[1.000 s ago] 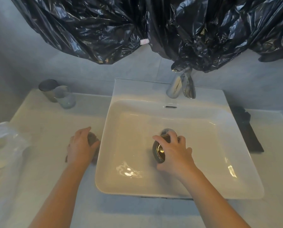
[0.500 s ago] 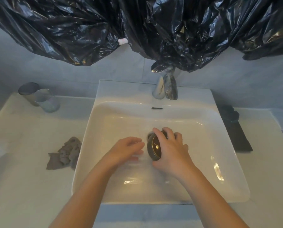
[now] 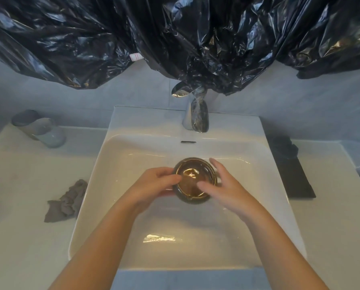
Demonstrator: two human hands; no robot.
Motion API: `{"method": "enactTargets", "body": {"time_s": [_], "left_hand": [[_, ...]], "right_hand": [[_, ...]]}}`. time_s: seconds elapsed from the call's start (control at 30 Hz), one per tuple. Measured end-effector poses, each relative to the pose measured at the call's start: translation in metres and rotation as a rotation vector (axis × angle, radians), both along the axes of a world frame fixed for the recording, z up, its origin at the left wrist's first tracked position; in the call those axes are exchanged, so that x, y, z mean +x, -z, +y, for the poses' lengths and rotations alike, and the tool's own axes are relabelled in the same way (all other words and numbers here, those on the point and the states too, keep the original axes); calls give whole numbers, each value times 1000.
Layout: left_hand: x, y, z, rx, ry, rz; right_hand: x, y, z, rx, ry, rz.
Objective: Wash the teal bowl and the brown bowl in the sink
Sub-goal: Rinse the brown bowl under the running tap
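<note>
The brown bowl [image 3: 192,178] is in the middle of the white sink [image 3: 87,206], its opening facing up and its glazed inside shiny. My left hand [image 3: 154,185] grips the bowl's left rim with curled fingers. My right hand [image 3: 227,185] lies along the bowl's right side with its fingers stretched out and its thumb reaching over the inside. No teal bowl can be made out for certain.
A chrome faucet [image 3: 196,118] stands behind the basin, with no water running. A crumpled grey cloth [image 3: 66,201] lies on the left counter, with two tumblers [image 3: 47,132] behind it. A black mat [image 3: 296,181] with a dark object lies on the right. Black plastic sheeting [image 3: 174,38] hangs above.
My left hand left the grey cloth, came into the sink and took the bowl's left rim. The bowl turned from on edge to opening up. My right hand loosened its grip.
</note>
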State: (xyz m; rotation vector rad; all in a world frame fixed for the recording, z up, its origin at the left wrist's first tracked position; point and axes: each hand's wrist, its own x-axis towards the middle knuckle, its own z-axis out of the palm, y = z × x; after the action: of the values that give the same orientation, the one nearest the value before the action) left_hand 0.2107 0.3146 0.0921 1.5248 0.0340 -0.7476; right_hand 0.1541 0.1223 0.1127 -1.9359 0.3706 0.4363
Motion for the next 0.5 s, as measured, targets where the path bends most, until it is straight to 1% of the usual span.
{"method": "enactTargets", "body": {"time_s": [0.07,0.13,0.2,0.23,0.3,0.33,0.4,0.5], "left_hand": [[7,-10,0,-14,9,-15],[15,-20,-4,29,12,-36],[25,-29,-10,97,-84,-96],[31,-33,-13,125,-188,-164],[43,-48,-18,96,-403,-295],[48,-58,-22,57,-467,-315],[57,-76,-30,-2,-486,-285],[72,-92,-42,-7,-360,-225]], "right_hand": [[5,4,-6,266,119,68],[12,5,-5,371,191,56],[18,5,-4,405,261,38],[21,5,-4,419,292,31],[26,5,-5,428,333,24],[28,5,-5,425,349,24],[33,6,-5,414,379,24],[39,7,-3,385,416,20]]}}
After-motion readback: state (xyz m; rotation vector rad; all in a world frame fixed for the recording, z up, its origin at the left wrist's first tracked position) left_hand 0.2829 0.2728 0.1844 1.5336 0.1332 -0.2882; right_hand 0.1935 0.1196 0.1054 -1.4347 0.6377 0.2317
